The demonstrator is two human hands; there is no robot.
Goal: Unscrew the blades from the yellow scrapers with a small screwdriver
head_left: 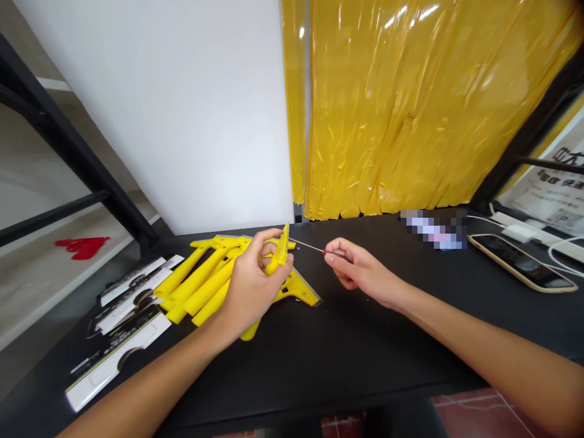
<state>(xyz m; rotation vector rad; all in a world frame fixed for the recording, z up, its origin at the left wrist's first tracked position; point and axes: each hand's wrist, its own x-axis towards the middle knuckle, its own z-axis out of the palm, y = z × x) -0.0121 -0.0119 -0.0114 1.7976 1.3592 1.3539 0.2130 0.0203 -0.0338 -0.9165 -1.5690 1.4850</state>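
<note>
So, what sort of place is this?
Probably a small hand-assembly or packing station: a pile of yellow plastic scrapers, a row of white-and-black packaging cards, and a black workbench backed by yellow plastic sheeting.

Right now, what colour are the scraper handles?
The scraper handles are bright yellow, best in the head view.

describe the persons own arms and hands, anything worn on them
Both the left hand and right hand are bare, with no gloves, and no rings show. The left forearm and right forearm are bare too, with no sleeves, watch, bracelet or cables in view.
</note>
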